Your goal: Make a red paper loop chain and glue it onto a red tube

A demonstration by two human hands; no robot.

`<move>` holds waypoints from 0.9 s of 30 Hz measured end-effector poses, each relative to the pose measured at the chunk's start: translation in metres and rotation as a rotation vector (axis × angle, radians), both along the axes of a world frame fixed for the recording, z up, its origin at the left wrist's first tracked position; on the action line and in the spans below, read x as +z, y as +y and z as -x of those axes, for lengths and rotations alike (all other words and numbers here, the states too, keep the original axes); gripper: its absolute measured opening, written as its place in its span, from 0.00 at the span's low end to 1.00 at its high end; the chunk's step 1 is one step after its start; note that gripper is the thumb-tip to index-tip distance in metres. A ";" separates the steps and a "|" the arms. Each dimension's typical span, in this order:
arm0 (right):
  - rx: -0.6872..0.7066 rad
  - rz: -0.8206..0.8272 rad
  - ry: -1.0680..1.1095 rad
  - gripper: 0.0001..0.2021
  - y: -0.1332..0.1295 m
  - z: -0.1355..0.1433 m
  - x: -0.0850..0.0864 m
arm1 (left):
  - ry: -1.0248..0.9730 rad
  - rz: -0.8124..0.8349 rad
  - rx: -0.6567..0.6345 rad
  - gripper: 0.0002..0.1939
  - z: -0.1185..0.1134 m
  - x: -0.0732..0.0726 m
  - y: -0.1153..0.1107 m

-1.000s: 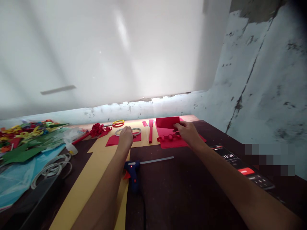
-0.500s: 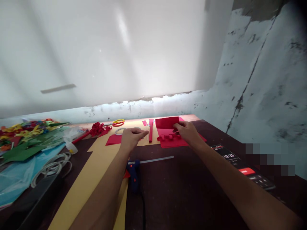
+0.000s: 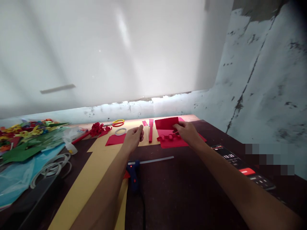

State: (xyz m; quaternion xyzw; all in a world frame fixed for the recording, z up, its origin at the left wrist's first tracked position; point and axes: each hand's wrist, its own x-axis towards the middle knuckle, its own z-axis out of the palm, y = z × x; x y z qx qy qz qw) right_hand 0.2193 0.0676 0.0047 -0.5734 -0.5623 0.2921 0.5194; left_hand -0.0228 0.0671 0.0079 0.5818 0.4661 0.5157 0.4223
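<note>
- Peeling plaster walls frame a dark worktable strewn with craft paper.
- Right hand pinches a folded red card at the far edge, beside a cut red strip of loops.
- Left hand, loosely curled and apparently empty, hovers near a tape ring.
- Loops cut; glue gun lies untouched, so assembly seems unfinished.

Red sheet under right hand: matt paper, curled strips cut along its near edge. Tan sheet: matt paper, smooth. Glue gun: blue plastic, slight sheen. Scissors: yellow plastic handles. Tape ring: glossy. Table: dark, dull finish. Right wall: rough, flaking paint. Far-left scraps: coloured paper.
</note>
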 end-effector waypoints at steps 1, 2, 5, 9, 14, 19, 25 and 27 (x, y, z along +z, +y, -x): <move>-0.003 0.003 -0.003 0.11 -0.001 0.000 0.001 | -0.005 0.006 -0.008 0.23 -0.001 0.001 -0.001; -0.004 0.006 -0.006 0.11 -0.001 0.000 0.001 | -0.021 0.015 -0.017 0.23 -0.002 0.002 -0.001; -0.001 0.004 -0.013 0.12 -0.002 0.000 0.002 | -0.074 0.029 -0.037 0.20 -0.004 0.003 -0.001; 0.007 0.001 -0.016 0.12 -0.001 0.000 0.001 | -0.013 -0.008 -0.039 0.14 -0.003 0.002 -0.002; 0.014 -0.001 0.003 0.12 -0.001 0.000 0.001 | 0.078 -0.063 0.020 0.19 0.001 0.003 -0.006; 0.013 -0.011 -0.009 0.12 -0.002 0.001 0.002 | -0.001 -0.020 0.008 0.20 0.000 -0.001 0.001; 0.018 -0.012 -0.005 0.12 0.001 -0.001 -0.001 | -0.043 -0.043 0.067 0.19 0.000 0.000 -0.003; 0.020 -0.012 -0.008 0.12 0.002 -0.002 -0.001 | -0.019 -0.056 0.103 0.18 0.000 0.003 -0.007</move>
